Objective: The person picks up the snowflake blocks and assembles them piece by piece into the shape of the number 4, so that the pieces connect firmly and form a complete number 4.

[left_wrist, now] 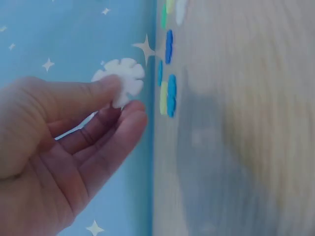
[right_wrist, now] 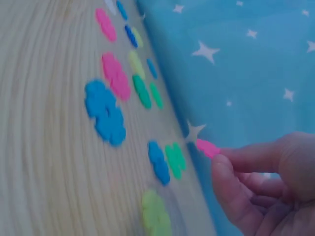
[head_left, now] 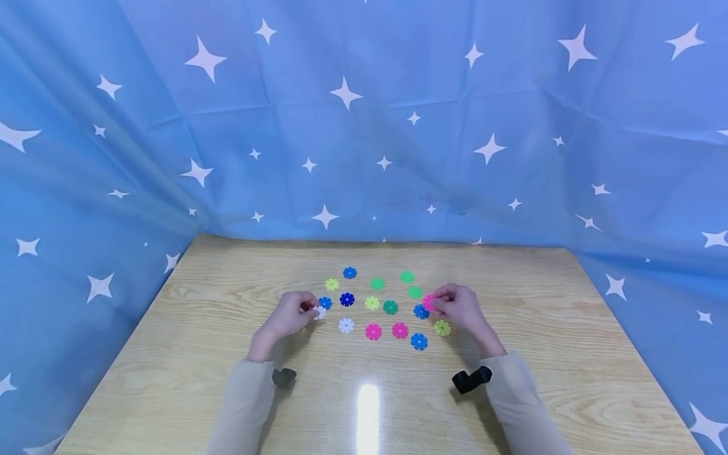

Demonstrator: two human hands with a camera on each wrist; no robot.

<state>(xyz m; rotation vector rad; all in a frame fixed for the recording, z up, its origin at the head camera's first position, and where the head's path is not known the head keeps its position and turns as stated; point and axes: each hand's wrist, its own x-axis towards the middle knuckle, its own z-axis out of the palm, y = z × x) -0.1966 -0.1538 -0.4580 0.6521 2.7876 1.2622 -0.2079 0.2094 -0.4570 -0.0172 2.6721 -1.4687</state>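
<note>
Both arms wear long, loose sleeves of pale beige cloth: the left sleeve (head_left: pixel 244 404) and the right sleeve (head_left: pixel 520 404) each end at the wrist, leaving the left hand (head_left: pixel 287 316) and right hand (head_left: pixel 463 308) bare, without gloves or rings. A small dark grey camera unit (head_left: pixel 284 377) sits under the left wrist; a black one (head_left: pixel 471 380), blockier and angled, sits under the right wrist.

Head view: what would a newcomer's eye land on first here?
The scatter of bright snowflake discs at the middle of the wooden table, before a blue star-printed cloth. Next, the two hands at either side: the left hand pinches a white disc, the right hand a pink disc.
</note>
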